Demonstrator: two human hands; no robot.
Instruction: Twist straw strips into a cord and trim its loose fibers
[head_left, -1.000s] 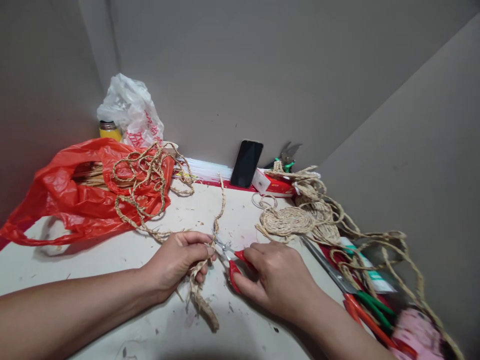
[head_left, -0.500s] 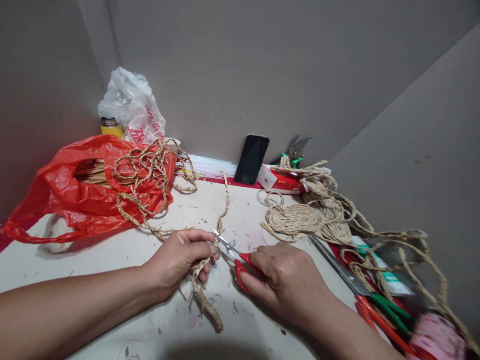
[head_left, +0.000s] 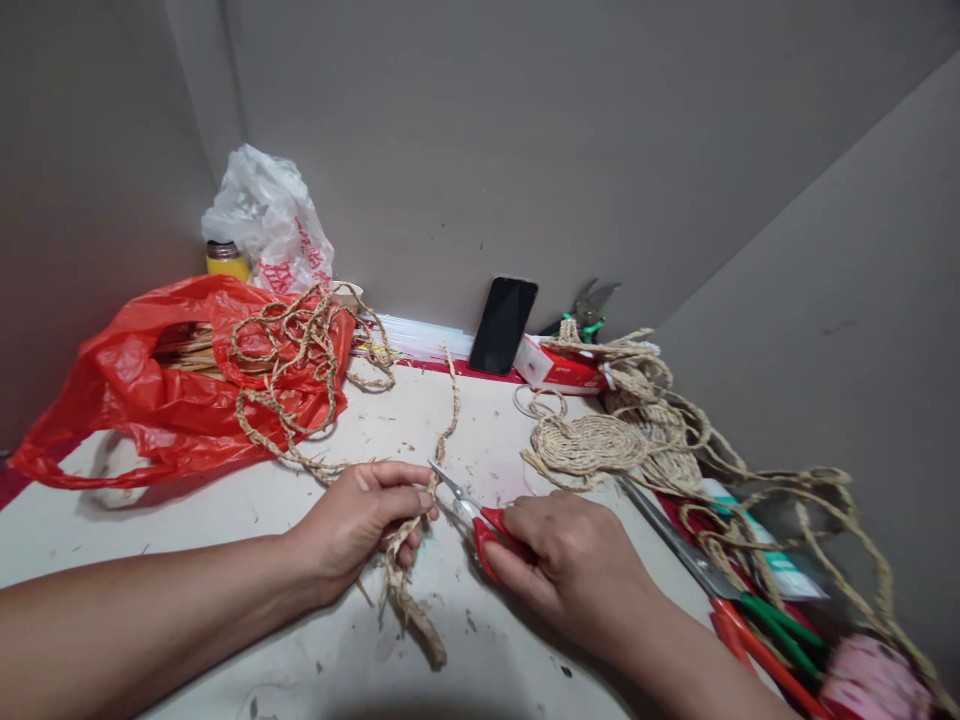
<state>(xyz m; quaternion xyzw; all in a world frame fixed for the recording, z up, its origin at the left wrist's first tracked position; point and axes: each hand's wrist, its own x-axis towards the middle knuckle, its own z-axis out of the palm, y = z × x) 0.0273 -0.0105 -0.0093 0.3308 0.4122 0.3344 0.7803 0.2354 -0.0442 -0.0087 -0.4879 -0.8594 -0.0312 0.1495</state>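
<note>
Scissors (head_left: 466, 507) beside the braid (head_left: 416, 612)
From afar I see the left hand (head_left: 364, 525) pinching the braid over the table (head_left: 315, 665); the right hand (head_left: 568, 545) grips the scissors, angled toward the braid.

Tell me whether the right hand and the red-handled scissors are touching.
Touching. The head view shows the right hand wrapped around the red handles of the red-handled scissors, with no gap between hand and handles.

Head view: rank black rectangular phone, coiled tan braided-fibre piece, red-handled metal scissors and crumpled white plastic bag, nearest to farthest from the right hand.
1. Scissors: in the right hand.
2. Coiled piece: just beyond it.
3. Black phone: back, centre.
4. White bag: back left.
</note>
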